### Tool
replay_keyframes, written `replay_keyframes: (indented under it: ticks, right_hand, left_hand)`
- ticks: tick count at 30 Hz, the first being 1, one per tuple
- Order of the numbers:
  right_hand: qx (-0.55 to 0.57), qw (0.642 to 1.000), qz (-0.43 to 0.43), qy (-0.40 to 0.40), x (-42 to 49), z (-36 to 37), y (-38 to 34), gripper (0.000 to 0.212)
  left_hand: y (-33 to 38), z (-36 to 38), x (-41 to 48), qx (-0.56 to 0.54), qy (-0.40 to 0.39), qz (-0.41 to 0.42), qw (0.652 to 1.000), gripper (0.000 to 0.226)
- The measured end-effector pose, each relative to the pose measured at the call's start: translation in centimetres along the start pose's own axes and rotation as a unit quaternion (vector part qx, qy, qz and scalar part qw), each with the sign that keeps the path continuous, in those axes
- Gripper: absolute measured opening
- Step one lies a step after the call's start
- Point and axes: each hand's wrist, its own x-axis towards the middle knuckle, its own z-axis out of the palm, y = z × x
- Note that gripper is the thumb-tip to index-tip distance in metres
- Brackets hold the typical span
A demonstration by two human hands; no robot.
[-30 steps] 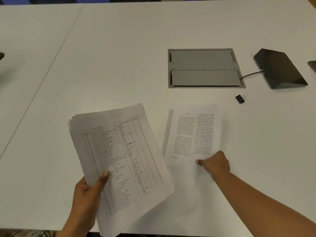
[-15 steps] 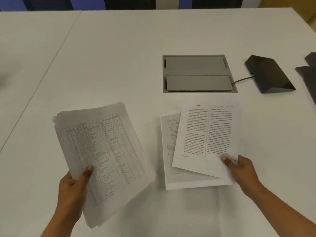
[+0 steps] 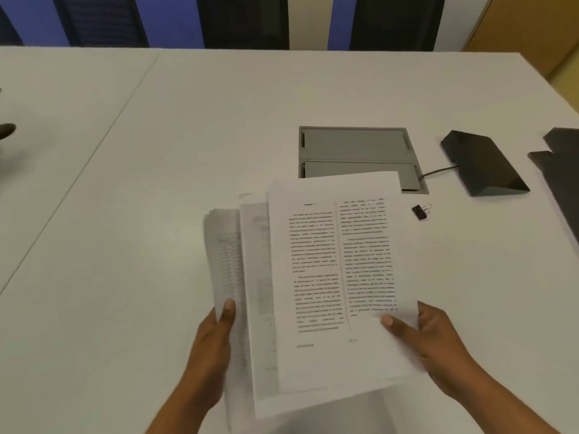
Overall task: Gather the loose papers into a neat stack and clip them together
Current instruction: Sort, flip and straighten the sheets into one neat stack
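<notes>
A fanned pile of printed papers is held above the white table between both hands. A sheet with two columns of text lies on top, and a table-printed bundle pokes out at the left. My left hand grips the pile's left edge with the thumb on top. At the lower right corner my right hand pinches the top sheets. A small black binder clip lies on the table just right of the papers' upper corner, untouched.
A grey cable hatch is set into the table behind the papers, partly covered by them. A black wedge-shaped device with a cable sits at its right. Dark flat items lie at the right edge. Chairs stand beyond the far edge.
My right hand lifted the two-column sheets and carried them left onto the left hand's bundle; the two piles now overlap. The binder clip is uncovered again.
</notes>
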Motion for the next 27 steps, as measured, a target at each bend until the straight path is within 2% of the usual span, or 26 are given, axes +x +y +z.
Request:
replay_keyframes:
  ticks: [5,9,13,17,21,24,27]
  right_hand:
    - [-0.019,0.998,0.01,-0.052,0.3,1.4,-0.8,0.037]
    - [0.021,0.994,0.039,-0.096,0.6,1.8,-1.9,0.03]
    - [-0.006,0.997,-0.012,-0.076,1.3,1.2,-2.4,0.038]
    - [-0.082,0.993,-0.054,-0.065,2.1,0.7,-3.4,0.032]
    - [-0.117,0.987,-0.099,-0.046,3.0,0.6,-4.6,0.03]
    - [-0.093,0.985,-0.139,-0.029,3.5,0.8,-5.6,0.035]
    - [-0.063,0.983,-0.17,-0.032,3.6,1.3,-5.9,0.046]
  left_hand:
    - [0.7,2.9,-1.5,-0.08,-0.04,-0.019,0.996,0.043]
    - [0.7,3.6,-1.7,-0.073,-0.071,0.011,0.995,0.037]
    - [1.5,3.9,-1.1,-0.066,-0.078,0.045,0.994,0.037]
    - [3.0,4.9,-0.1,-0.064,-0.085,0.076,0.991,0.037]
    - [4.6,7.1,0.4,-0.032,-0.081,0.145,0.986,0.023]
    - [5.2,8.8,0.3,-0.023,-0.056,0.223,0.973,0.025]
    - [5.2,9.9,0.4,-0.012,-0.054,0.268,0.962,0.031]
